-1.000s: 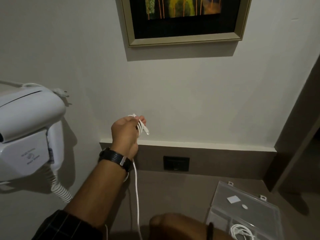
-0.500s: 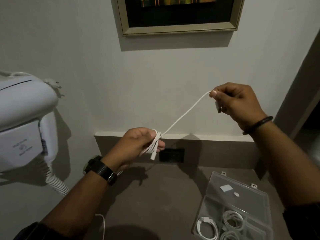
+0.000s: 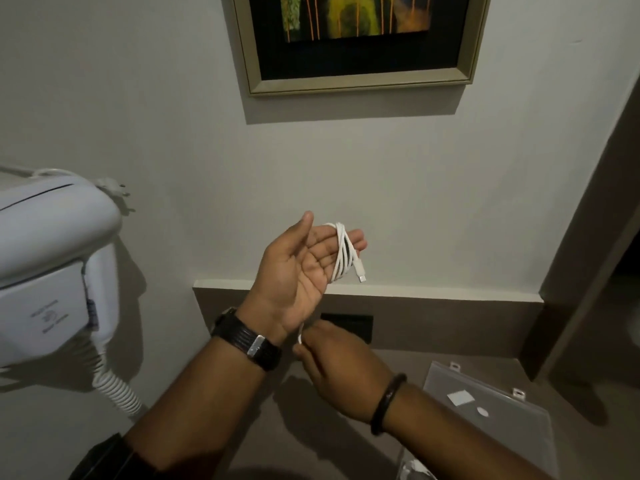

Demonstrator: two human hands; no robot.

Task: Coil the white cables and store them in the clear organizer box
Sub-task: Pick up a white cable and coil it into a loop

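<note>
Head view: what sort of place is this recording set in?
Probably a hotel room. A wall-mounted hair dryer with a coiled cord hangs left, a framed picture hangs above, and a socket plate sits in the brown panel over a counter.

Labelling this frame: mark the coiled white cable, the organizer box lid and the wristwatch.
coiled white cable [image 3: 341, 252]: head view, on the loops around the fingers.
organizer box lid [image 3: 498, 420]: head view, on bare clear plastic.
wristwatch [image 3: 247, 339]: head view, on the dark strap.

Dim, even indoor light falls from above, throwing a soft shadow beneath the framed picture [image 3: 360, 39] and darker ones under both arms onto the worktop [image 3: 242, 427]. Wide-angle distortion bends the edges, and detail is slightly soft throughout.
</note>
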